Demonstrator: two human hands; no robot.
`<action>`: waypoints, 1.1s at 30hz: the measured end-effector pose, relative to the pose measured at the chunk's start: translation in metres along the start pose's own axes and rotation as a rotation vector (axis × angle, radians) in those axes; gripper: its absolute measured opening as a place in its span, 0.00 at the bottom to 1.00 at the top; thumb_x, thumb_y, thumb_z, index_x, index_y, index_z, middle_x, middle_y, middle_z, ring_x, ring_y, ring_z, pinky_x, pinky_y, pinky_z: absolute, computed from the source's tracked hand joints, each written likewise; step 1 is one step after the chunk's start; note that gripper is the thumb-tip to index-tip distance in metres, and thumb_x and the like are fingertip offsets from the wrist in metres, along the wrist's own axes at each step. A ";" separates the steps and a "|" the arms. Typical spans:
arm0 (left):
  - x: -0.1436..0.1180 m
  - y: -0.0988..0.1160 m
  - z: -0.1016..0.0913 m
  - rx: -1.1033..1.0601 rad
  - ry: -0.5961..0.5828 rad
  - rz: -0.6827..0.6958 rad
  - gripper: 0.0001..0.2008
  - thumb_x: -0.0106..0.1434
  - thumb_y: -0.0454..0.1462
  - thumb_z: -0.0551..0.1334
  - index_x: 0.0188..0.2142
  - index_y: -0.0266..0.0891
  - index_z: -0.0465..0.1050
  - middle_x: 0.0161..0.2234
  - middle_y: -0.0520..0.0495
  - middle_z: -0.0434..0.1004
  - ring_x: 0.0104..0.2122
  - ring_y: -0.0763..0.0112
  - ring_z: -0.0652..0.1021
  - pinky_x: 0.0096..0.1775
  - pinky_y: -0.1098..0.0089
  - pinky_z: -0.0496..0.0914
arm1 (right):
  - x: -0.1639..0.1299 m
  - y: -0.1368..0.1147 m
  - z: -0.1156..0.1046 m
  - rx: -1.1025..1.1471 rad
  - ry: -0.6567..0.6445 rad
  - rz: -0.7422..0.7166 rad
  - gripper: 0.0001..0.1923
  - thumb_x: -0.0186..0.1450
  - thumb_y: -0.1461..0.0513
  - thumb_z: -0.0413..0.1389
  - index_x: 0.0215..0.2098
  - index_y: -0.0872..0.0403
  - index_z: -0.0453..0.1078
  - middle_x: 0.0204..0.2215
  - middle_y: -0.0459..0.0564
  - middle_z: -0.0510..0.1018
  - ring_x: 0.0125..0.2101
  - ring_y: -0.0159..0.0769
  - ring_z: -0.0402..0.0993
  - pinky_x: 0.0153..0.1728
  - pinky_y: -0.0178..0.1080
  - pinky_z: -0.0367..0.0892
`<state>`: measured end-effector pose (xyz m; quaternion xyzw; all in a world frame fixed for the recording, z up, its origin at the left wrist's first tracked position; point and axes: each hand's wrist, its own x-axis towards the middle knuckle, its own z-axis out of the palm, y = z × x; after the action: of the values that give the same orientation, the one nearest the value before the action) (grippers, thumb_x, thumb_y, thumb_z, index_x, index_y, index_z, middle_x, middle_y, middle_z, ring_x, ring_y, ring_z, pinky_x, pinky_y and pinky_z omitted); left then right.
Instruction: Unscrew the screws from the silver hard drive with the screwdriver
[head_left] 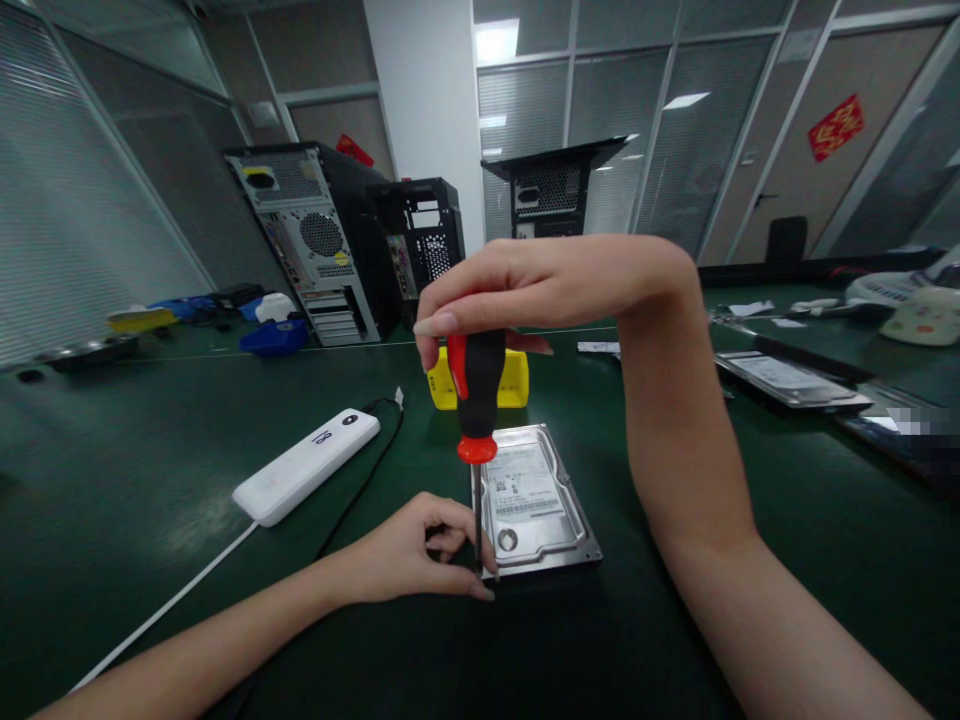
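Item: hard drive (534,497), silver, lying flat on the green bench (150,480), label side up; we see a white label with barcodes, its print too small for us to read. Legible writing elsewhere: "18" on the white power bank (304,464), which lies to the left of the drive, a black cable and a white cable running from it.

Item: screwdriver (477,400), black and red handle, held upright, its thin shaft coming down to the drive's near left corner.

Right hand (525,285): directly above the drive, grip clenched over the top of the screwdriver handle, fingers wrapped down around it.

Left hand (420,550): resting on the bench just left of the drive's near corner, grip pinched, thumb and forefinger closed about the lower shaft (whether they also touch the drive we cannot tell).

Background: yellow box (516,380) behind the handle; three opened computer cases (322,240) further back; blue objects at far left; a flat tray of parts at right
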<state>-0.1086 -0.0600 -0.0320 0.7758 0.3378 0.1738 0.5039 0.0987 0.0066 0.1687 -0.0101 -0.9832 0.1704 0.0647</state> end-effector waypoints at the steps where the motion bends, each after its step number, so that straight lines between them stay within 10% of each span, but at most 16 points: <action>1: 0.000 0.000 0.000 -0.002 0.003 -0.005 0.12 0.53 0.38 0.73 0.35 0.34 0.79 0.26 0.54 0.68 0.24 0.79 0.58 0.26 0.75 0.52 | 0.001 0.000 0.000 -0.003 0.003 0.030 0.17 0.74 0.61 0.42 0.45 0.65 0.69 0.34 0.46 0.73 0.22 0.13 0.63 0.21 0.18 0.55; 33: 0.001 0.003 0.002 -0.044 0.003 0.002 0.09 0.54 0.37 0.72 0.32 0.33 0.79 0.26 0.54 0.67 0.24 0.79 0.57 0.25 0.75 0.50 | 0.003 -0.009 0.005 0.033 0.043 0.101 0.17 0.70 0.55 0.51 0.35 0.64 0.67 0.30 0.45 0.73 0.23 0.17 0.67 0.22 0.22 0.60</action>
<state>-0.1060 -0.0615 -0.0304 0.7646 0.3340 0.1827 0.5200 0.0949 -0.0031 0.1672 -0.0624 -0.9769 0.1894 0.0774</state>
